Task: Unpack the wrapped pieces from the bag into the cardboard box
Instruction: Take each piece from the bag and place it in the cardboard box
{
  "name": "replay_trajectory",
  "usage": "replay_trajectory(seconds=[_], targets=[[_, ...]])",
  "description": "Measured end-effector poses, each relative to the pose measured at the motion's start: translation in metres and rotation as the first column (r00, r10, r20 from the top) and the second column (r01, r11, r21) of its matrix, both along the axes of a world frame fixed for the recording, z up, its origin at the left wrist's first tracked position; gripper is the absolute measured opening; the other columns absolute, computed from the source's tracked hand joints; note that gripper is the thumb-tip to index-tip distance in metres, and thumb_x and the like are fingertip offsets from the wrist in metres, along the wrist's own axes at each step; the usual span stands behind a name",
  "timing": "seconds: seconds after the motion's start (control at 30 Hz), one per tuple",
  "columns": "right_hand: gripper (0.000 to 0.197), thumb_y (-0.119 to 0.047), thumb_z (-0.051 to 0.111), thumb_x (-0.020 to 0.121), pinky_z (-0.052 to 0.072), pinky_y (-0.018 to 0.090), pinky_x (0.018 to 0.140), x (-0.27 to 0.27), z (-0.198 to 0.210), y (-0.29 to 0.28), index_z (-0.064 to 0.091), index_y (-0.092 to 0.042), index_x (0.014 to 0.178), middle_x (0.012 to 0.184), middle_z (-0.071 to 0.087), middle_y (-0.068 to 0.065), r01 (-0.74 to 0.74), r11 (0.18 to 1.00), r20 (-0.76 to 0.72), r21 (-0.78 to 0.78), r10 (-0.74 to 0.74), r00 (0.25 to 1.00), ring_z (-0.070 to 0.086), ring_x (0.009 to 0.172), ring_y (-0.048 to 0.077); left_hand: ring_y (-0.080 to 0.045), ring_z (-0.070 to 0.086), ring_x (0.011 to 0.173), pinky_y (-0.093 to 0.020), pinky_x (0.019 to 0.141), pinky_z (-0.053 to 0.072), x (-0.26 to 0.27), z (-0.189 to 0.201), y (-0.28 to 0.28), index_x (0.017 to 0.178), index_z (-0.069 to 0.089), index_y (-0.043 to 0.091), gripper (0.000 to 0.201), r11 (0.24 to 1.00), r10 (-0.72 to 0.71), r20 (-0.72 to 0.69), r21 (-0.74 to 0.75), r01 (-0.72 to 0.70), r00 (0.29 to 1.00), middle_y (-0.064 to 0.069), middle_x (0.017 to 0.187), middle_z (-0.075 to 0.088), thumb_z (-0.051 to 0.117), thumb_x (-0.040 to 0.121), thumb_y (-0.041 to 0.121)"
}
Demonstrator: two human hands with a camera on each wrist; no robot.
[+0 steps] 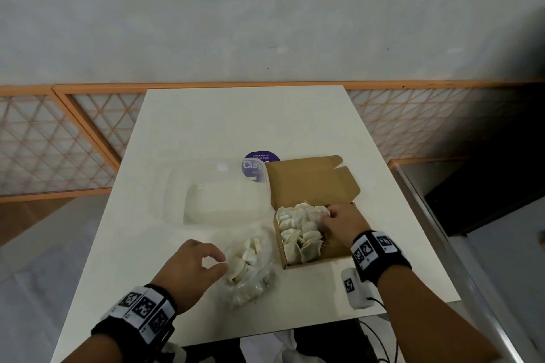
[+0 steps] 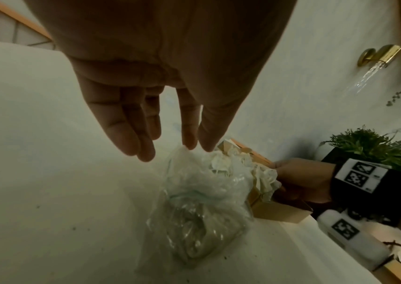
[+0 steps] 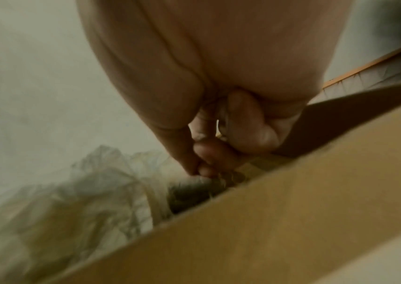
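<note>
Mostly blurred, right hand (image 1: 342,219) grip unclear among wrapped pieces (image 1: 300,230), left hand (image 1: 193,270) loose.

The right hand (image 1: 343,219) is reaching into the open cardboard box (image 1: 321,261), its fingers curling among the wrapped pieces (image 1: 298,233) piled inside. The left hand (image 1: 191,267) is hovering beside the clear bag (image 1: 250,268), fingers loosely curled at its edge, on the white table (image 1: 236,121).

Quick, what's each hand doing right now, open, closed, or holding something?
Left hand: open, fingers loosely extended at the mouth of the plastic bag, not gripping it.
Right hand: inside the cardboard box, fingers curled, pinching a wrapped piece.
</note>
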State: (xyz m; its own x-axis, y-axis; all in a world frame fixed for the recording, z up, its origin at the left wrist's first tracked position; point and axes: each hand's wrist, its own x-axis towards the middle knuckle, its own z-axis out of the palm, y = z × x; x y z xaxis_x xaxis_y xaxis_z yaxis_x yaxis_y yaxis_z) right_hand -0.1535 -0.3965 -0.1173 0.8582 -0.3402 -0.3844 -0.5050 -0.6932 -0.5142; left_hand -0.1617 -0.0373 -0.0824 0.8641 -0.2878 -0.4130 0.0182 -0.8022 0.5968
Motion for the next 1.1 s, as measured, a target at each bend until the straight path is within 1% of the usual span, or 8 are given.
replay_trajectory(seconds=[0.17,0.37,0.47,0.53,0.7,0.77,0.9,1.1], targets=[[0.016,-0.033,0.064,0.095,0.046,0.033,0.071,-0.001,-0.006,0.011,0.059,-0.023,0.083,0.082,0.065,0.000,0.175,0.984,0.086,-0.006,-0.174,0.981,0.062,0.080,0.023,-0.009,0.054,0.080,-0.025,0.069,0.041,0.003,-0.007,-0.005,0.093,0.049,0.028,0.032,0.995,-0.013,-0.025,0.096,0.016,1.000,0.008,0.099,0.056,0.070,0.089,0.051],[0.025,-0.032,0.067,0.095,0.049,0.033,0.085,-0.023,0.019,0.021,0.056,-0.020,0.114,0.110,0.065,0.001,0.247,0.963,0.161,0.105,-0.262,0.952,0.062,0.099,0.022,-0.014,0.058,0.068,-0.024,0.061,0.044,0.009,-0.009,-0.014,0.091,0.051,0.025,0.019,0.997,-0.010,-0.049,0.072,0.014,0.999,0.004,0.099,0.060,0.069,0.089,0.027],[0.018,-0.029,0.065,0.098,0.046,0.016,0.077,-0.037,0.050,0.046,0.064,-0.020,0.114,0.103,0.068,-0.007,0.122,0.992,0.322,0.033,-0.126,0.938,0.062,0.085,0.006,-0.015,0.066,0.076,-0.021,0.061,0.047,0.010,-0.003,-0.017,0.090,0.053,0.026,0.013,0.998,-0.014,0.002,0.057,0.014,1.000,0.007,0.103,0.056,0.066,0.092,0.026],[0.010,-0.030,0.063,0.101,0.045,0.010,0.068,-0.047,0.071,0.075,0.071,-0.025,0.104,0.096,0.070,-0.014,-0.112,0.993,0.423,0.030,0.089,0.902,0.062,0.076,0.000,-0.014,0.066,0.076,-0.020,0.061,0.047,0.011,0.000,-0.019,0.087,0.054,0.027,0.012,0.999,-0.009,0.052,0.034,0.007,0.999,0.008,0.103,0.055,0.064,0.092,0.024],[0.025,-0.030,0.050,0.105,0.052,0.031,0.087,-0.048,0.068,0.140,0.071,-0.028,0.119,0.116,0.066,-0.007,-0.638,0.759,0.293,-0.128,0.644,0.707,0.063,0.102,0.010,-0.014,0.065,0.079,-0.019,0.066,0.047,0.009,0.008,-0.022,0.083,0.055,0.028,0.015,0.999,-0.026,0.176,-0.043,0.034,0.984,0.006,0.099,0.056,0.064,0.090,0.019],[0.026,-0.027,0.048,0.103,0.054,0.041,0.080,-0.042,0.057,0.150,0.064,-0.027,0.123,0.120,0.057,0.000,-0.657,0.701,0.161,-0.277,0.708,0.688,0.064,0.100,0.023,-0.016,0.065,0.080,-0.025,0.072,0.052,0.008,0.012,-0.023,0.085,0.055,0.027,0.015,0.997,-0.043,0.221,-0.059,0.058,0.974,0.006,0.097,0.055,0.064,0.090,0.017],[0.018,-0.019,0.052,0.101,0.042,0.039,0.067,-0.036,0.044,0.158,0.058,-0.020,0.118,0.118,0.050,0.004,-0.591,0.690,0.048,-0.418,0.667,0.744,0.064,0.097,0.029,-0.016,0.065,0.080,-0.033,0.078,0.054,0.008,0.016,-0.023,0.086,0.055,0.026,0.016,0.995,-0.058,0.285,-0.058,0.078,0.957,0.010,0.096,0.053,0.063,0.090,0.013],[0.020,-0.014,0.045,0.104,0.048,0.038,0.080,-0.035,0.039,0.144,0.061,-0.020,0.114,0.116,0.061,0.005,-0.529,0.756,0.034,-0.385,0.585,0.810,0.064,0.102,0.027,-0.016,0.064,0.078,-0.034,0.077,0.055,0.009,0.011,-0.021,0.086,0.054,0.026,0.018,0.997,-0.059,0.277,-0.036,0.072,0.959,0.008,0.097,0.053,0.059,0.091,0.009]])
